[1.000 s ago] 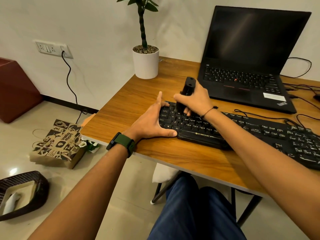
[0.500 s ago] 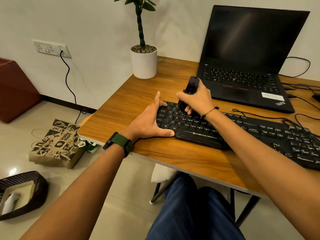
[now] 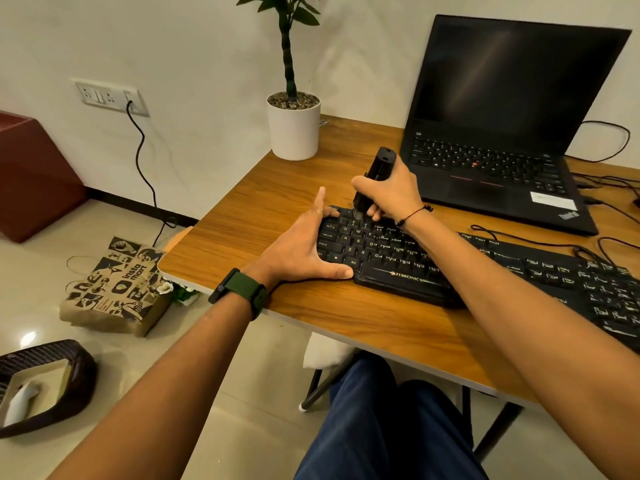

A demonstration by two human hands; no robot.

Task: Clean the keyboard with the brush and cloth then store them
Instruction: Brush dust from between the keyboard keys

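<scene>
One brush point(image 3: 378, 174), one keyboard point(image 3: 450, 268), two hands; bristles seemingly hidden.

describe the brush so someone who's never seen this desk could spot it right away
On the wooden desk, find the black Zebronics keyboard in front of the open laptop. At its far left corner the right hand grips the brush: a black, chunky handle standing nearly upright, its lower end on the keys, the only tool being held.
</scene>
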